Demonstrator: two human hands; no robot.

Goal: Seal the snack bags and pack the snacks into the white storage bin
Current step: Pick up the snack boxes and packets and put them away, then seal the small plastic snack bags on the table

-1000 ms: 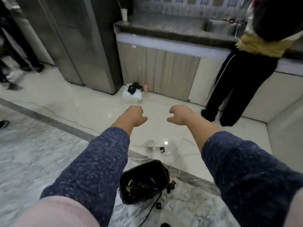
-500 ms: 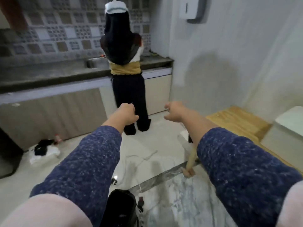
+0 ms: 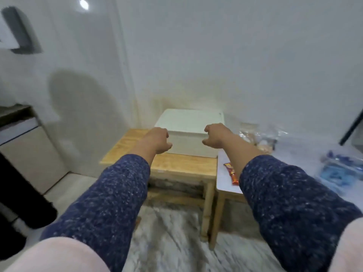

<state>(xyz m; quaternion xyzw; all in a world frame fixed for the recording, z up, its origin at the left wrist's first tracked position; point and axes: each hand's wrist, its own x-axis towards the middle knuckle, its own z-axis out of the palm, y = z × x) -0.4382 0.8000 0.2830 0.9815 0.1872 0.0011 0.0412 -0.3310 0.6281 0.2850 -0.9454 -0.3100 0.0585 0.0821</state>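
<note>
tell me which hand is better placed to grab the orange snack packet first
Right. The orange snack packet lies on the white table just beside the right forearm, under the empty right hand. The left hand hovers over the wooden table, further off.

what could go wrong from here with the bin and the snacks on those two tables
1. The white storage bin still has its lid on, so nothing can go in until it is off; lifting it carelessly might shove the bin along the small wooden table.
2. The orange snack packet lies near the white table edge; the right hand or its sleeve might knock it off.
3. The clear snack bags look blurred, so open tops may be missed.
</note>
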